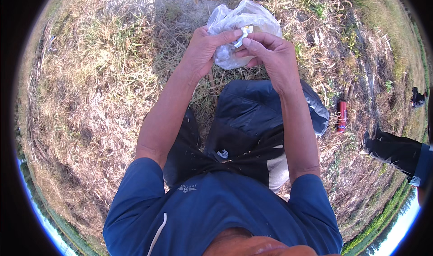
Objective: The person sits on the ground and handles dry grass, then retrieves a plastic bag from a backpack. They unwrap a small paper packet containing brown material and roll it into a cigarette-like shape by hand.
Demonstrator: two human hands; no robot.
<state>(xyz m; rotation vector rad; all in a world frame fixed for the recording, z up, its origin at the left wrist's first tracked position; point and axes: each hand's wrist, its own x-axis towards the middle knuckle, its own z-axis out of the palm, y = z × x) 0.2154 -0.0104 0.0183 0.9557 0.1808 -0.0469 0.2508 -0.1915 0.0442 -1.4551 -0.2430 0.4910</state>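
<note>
Both hands meet over a translucent plastic bag [260, 15] in front of my knees. My left hand [202, 52] pinches a small white piece of paper or wrapper [241, 41] under its thumb; its other fingers are hidden behind the bag. From the other side, my right hand [274, 54] grips the same white piece between thumb and index finger, the remaining fingers curled loosely. A small yellowish spot shows at the upper end of the piece. What the bag contains cannot be made out.
A dark blue quilted jacket [250, 102] lies over my leg, below my right forearm. A white scrap [222, 153] rests on my dark trousers. On the dry grass to the right lies a red cylinder [342, 115]. Another person's leg [392, 149] reaches in at the right edge.
</note>
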